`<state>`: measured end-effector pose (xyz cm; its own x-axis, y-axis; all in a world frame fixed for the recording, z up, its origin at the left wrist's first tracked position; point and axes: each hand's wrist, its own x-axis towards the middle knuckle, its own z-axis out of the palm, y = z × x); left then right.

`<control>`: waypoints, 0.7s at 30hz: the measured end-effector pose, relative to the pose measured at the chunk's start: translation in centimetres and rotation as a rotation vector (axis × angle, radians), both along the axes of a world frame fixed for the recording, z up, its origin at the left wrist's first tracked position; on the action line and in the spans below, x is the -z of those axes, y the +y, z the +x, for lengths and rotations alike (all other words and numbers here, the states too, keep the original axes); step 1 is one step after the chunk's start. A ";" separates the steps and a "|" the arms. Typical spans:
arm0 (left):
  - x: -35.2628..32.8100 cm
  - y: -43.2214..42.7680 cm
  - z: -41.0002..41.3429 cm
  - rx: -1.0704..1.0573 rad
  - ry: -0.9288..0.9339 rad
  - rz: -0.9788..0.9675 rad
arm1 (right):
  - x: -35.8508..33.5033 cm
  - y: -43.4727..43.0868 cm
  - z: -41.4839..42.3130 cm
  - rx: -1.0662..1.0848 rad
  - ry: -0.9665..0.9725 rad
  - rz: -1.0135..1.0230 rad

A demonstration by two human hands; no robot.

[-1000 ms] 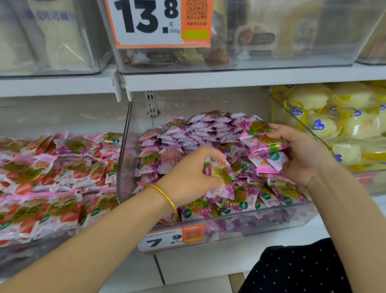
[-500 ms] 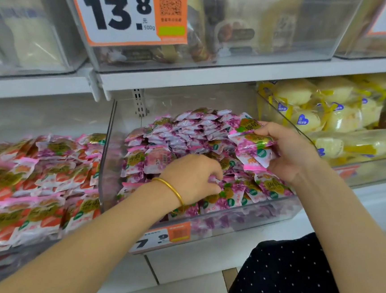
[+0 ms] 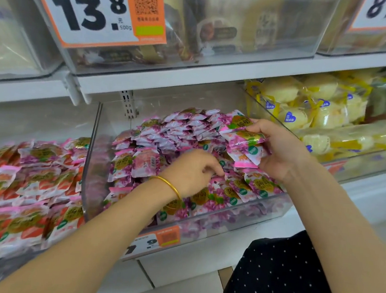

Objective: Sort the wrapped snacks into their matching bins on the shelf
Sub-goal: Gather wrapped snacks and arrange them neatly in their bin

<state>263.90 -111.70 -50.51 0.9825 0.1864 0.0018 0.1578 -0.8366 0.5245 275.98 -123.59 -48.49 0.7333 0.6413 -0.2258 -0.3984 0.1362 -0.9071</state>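
A clear middle bin (image 3: 246, 217) is heaped with purple-flower wrapped snacks (image 3: 179, 131). My right hand (image 3: 282, 152) grips a small stack of the same purple packets (image 3: 246, 142) above the bin's right side. Wearing a gold bangle, my left hand (image 3: 192, 172) lies knuckles-up on the pile near the bin's front. Its fingers curl down among the packets, and what they hold, if anything, is hidden. In the left bin lie pink packets with red strawberry print (image 3: 20, 189).
The bin to the right holds yellow-wrapped cakes (image 3: 318, 110). Clear bins on the shelf above carry a 13.8 price card (image 3: 94, 11). A small orange price tag (image 3: 155, 241) hangs on the middle bin's front. Black dotted clothing (image 3: 280, 282) fills the lower right.
My left hand, which pinched a purple packet a second ago, has pushed down into the pile and stays there. My right hand has kept its stack almost still.
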 end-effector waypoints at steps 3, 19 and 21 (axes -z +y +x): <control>1.0 1.7 1.9 -0.143 -0.041 0.287 | -0.1 0.1 -0.1 -0.002 0.038 0.028; 2.0 0.9 5.2 -0.127 0.129 0.444 | 0.0 -0.2 0.2 -0.002 0.143 0.113; 1.9 0.9 5.2 -0.130 0.111 0.448 | 0.0 -0.3 0.4 -0.013 0.157 0.131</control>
<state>269.08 -110.77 -52.42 0.9497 0.3131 0.0060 0.3113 -0.9459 0.0910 276.33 -123.90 -48.51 0.6875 0.6815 -0.2507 -0.5356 0.2427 -0.8089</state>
